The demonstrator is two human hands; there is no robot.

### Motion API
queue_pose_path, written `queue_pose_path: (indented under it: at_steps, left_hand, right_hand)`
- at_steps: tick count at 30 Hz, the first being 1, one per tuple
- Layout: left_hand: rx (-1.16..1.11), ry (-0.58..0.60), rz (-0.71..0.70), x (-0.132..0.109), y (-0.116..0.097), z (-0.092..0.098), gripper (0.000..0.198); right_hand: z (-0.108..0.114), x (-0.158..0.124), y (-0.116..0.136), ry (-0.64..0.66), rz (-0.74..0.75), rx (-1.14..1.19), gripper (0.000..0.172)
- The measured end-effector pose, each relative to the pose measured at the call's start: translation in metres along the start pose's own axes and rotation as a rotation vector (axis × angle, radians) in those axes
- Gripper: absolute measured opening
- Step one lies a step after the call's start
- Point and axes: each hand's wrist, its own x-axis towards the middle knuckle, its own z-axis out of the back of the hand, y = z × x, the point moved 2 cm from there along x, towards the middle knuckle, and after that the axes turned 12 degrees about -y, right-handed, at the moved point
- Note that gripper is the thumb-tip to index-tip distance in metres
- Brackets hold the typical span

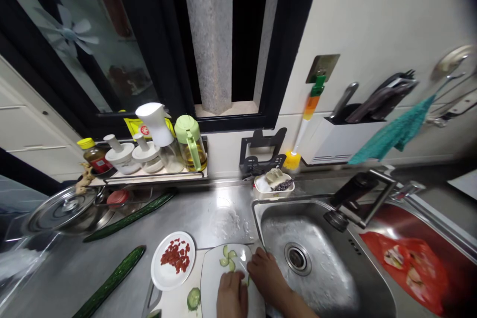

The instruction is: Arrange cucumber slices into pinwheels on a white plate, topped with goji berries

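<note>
A white square plate (209, 278) lies at the bottom centre, with several thin cucumber slices (225, 261) fanned out near its far edge. My left hand (231, 295) is over the plate, its fingers bent and held together. From the right, my right hand (269, 274) reaches over the plate's edge, fingers curled and close together. A bit of green shows between the two hands; whatever the fingertips hold is hidden. Left of the plate, a cut cucumber piece (194, 298) rests on a pale cutting board (179, 303). A round white plate (158, 269) carries small red pieces (176, 256).
Two whole cucumbers (112, 280) (130, 217) lie on the steel counter at left. Behind stands a rack with seasoning jars (122, 155) and an oil bottle (191, 143). The sink (320, 268) with its faucet (376, 198) is at right, beside a red plastic bag (413, 263).
</note>
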Motion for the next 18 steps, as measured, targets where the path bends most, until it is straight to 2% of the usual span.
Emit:
queue_pose_path:
  at_steps: [4, 7, 10, 14, 16, 18]
  left_hand:
    - [0.016, -0.122, -0.223, -0.003, 0.000, -0.004, 0.028]
    - [0.084, -0.161, -0.309, -0.004, 0.002, -0.009, 0.029]
    - [0.136, -0.143, -0.373, -0.003, 0.007, -0.011, 0.028]
    - [0.121, -0.057, -0.482, 0.000, 0.016, -0.011, 0.027]
    - [0.109, -0.035, -0.503, 0.001, 0.020, -0.011, 0.027]
    - [0.100, -0.028, -0.524, 0.001, 0.023, -0.011, 0.029]
  right_hand:
    - [-0.001, -0.001, -0.002, -0.049, 0.021, -0.013, 0.013]
    - [0.002, -0.004, -0.003, -0.068, -0.044, 0.051, 0.010]
    - [0.006, -0.013, -0.006, -0.110, -0.174, 0.179, 0.012]
    - [0.002, -0.036, -0.009, -0.144, -0.321, 0.246, 0.019]
    - [-0.008, -0.051, -0.010, -0.156, -0.310, 0.241, 0.018]
    - [-0.023, -0.064, -0.008, -0.234, -0.203, 0.191, 0.024]
